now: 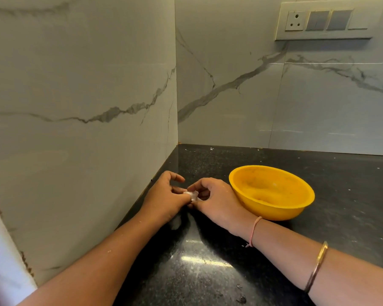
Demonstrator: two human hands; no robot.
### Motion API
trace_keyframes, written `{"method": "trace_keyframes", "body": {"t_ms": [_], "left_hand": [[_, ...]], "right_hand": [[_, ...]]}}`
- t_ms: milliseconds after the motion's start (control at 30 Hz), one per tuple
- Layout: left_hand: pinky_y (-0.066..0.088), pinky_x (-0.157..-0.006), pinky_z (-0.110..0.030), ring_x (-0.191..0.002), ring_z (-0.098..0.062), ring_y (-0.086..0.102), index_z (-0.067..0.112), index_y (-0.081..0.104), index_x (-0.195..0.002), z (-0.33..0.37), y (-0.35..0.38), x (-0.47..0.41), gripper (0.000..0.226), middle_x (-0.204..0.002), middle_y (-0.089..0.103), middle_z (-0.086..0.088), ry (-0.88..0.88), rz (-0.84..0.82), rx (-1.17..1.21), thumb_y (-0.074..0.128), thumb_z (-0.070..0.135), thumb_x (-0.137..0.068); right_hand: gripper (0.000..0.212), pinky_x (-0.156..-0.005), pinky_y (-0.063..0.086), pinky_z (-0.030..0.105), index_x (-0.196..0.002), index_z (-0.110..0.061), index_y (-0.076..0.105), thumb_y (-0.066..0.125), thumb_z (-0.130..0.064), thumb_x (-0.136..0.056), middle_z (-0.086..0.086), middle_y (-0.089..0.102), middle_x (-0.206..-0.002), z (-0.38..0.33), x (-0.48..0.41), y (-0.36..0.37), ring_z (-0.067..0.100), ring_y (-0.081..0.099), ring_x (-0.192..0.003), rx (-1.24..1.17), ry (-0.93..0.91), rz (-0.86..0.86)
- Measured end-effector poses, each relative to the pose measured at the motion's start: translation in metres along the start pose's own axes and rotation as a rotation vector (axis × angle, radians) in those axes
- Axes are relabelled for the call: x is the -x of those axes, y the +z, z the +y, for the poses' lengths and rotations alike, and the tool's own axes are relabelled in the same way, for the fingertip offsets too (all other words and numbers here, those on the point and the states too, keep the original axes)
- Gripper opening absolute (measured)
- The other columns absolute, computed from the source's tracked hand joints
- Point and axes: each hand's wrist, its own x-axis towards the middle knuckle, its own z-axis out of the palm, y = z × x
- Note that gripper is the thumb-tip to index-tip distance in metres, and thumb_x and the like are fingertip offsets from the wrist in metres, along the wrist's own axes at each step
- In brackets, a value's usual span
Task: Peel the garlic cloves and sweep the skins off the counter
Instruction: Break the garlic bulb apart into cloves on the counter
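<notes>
Both hands meet over the black counter near the wall corner. Between them is a small white garlic clove with papery skin. My left hand pinches it with the thumb and fingers, the index finger raised. From the other side my right hand pinches the same clove with curled fingers. The clove is mostly hidden by the fingers. A yellow bowl sits just right of my right hand; I see no cloves in its visible part.
Marble-patterned walls close the counter at the left and back. A switch and socket panel hangs at the upper right. Tiny white flecks lie scattered on the counter, some near the back edge.
</notes>
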Motion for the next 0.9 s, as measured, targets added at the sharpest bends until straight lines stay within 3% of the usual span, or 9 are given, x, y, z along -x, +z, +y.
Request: {"method": "trace_keyframes", "body": {"t_ms": [233,400,567,733,900], "left_hand": [[0.047,-0.062,-0.022,-0.079,-0.014,0.066,0.026,0.046,-0.108,-0.0038,0.0006,-0.0036,0.038,-0.084,0.07,0.002,0.027,0.057,-0.119,0.071,0.015,-0.08],[0.049,-0.066,-0.03,-0.076,-0.019,0.065,0.025,0.045,-0.114,-0.002,-0.0008,-0.0059,0.034,-0.082,0.07,-0.001,0.016,0.058,-0.059,0.061,0.016,-0.085],[0.046,-0.07,-0.026,-0.087,-0.016,0.064,0.026,0.045,-0.114,0.0001,-0.0021,-0.0035,0.042,-0.09,0.071,-0.004,-0.025,0.016,0.005,0.069,0.019,-0.08],[0.044,-0.064,-0.022,-0.083,-0.016,0.065,0.024,0.041,-0.115,0.002,-0.0015,0.0,0.048,-0.085,0.071,-0.003,-0.024,0.031,0.046,0.07,0.014,-0.078],[0.044,-0.065,-0.022,-0.08,-0.013,0.066,0.025,0.038,-0.113,0.0026,0.0009,-0.0002,0.053,-0.082,0.072,-0.001,-0.009,0.028,0.05,0.076,0.022,-0.076]], "right_hand": [[0.032,-0.087,0.054,0.03,-0.103,-0.019,0.066,0.077,-0.012,-0.075,-0.001,0.069,-0.102,0.0005,0.0005,-0.0001,0.011,0.064,-0.095,-0.088,0.027,-0.043],[0.028,-0.087,0.053,0.028,-0.104,-0.02,0.064,0.072,-0.008,-0.079,-0.001,0.068,-0.104,0.0021,0.0017,-0.0001,0.01,0.063,-0.095,-0.153,0.03,-0.001],[0.028,-0.087,0.054,0.03,-0.102,-0.019,0.064,0.071,-0.005,-0.079,0.001,0.067,-0.105,0.0032,0.001,0.0015,0.012,0.064,-0.095,-0.163,0.0,-0.004],[0.026,-0.087,0.054,0.031,-0.103,-0.022,0.064,0.073,-0.018,-0.08,-0.002,0.066,-0.107,0.0027,0.0019,0.0012,0.011,0.062,-0.097,-0.102,-0.018,-0.007],[0.021,-0.086,0.054,0.03,-0.102,-0.019,0.065,0.069,-0.014,-0.082,-0.001,0.068,-0.105,-0.0006,0.0019,0.0005,0.011,0.062,-0.096,-0.06,-0.015,0.025]]}}
